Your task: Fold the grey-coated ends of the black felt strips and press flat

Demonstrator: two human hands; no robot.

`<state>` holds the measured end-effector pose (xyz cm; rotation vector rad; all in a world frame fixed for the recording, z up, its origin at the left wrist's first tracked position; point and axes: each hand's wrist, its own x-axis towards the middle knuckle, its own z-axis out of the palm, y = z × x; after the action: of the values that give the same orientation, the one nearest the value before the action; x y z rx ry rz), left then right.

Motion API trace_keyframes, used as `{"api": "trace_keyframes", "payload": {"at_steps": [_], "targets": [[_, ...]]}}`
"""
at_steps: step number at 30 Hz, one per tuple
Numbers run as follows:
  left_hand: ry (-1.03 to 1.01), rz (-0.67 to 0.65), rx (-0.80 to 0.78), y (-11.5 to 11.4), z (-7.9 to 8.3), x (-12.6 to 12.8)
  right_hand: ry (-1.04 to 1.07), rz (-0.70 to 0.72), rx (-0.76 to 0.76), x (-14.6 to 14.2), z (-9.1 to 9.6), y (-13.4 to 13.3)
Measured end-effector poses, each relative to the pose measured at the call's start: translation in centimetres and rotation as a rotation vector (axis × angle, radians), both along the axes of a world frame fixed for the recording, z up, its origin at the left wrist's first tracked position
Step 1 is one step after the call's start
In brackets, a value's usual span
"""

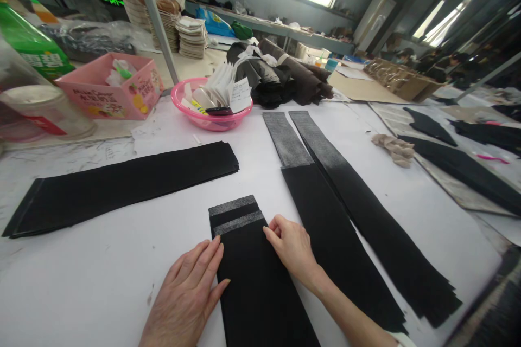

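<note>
Directly before me lies a stack of black fabric strips (256, 276), its far end showing two grey speckled bands. My left hand (189, 287) rests at the stack's left edge, fingers stretched out and close together, the thumb lying over the fabric. At the right edge, just below the nearer grey band, my right hand (291, 244) has its thumb and curled forefinger pinched on the cloth. To the right lie two more long piles of black strips, the nearer pile (337, 233) and the farther pile (374, 217), both with grey far ends.
Another black stack (126, 184) lies at left on the white table (101, 282). Behind are a pink basket (211, 122) of paper tags, a pink box (109, 89) and dark fabric rolls (280, 76). A crumpled beige cloth (394, 149) lies right. Across the table a person handles stacked pieces (191, 38).
</note>
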<state>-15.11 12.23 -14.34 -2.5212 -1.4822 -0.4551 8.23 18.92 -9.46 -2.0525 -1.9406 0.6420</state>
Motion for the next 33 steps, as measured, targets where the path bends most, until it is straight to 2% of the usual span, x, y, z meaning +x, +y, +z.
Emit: {"api": "trace_keyframes", "payload": {"at_steps": [18,27,33], "targets": [[-0.01,0.025,-0.022,-0.1,0.5,0.2,-0.038,0.009,0.007,0.0,-0.4,0.1],[-0.031,0.052,-0.071,-0.1,1.8,0.5,-0.071,0.012,-0.016,-0.2,-0.1,0.2],[-0.099,0.06,-0.116,0.6,3.3,0.8,-0.107,0.048,0.006,-0.2,0.3,-0.1]]}}
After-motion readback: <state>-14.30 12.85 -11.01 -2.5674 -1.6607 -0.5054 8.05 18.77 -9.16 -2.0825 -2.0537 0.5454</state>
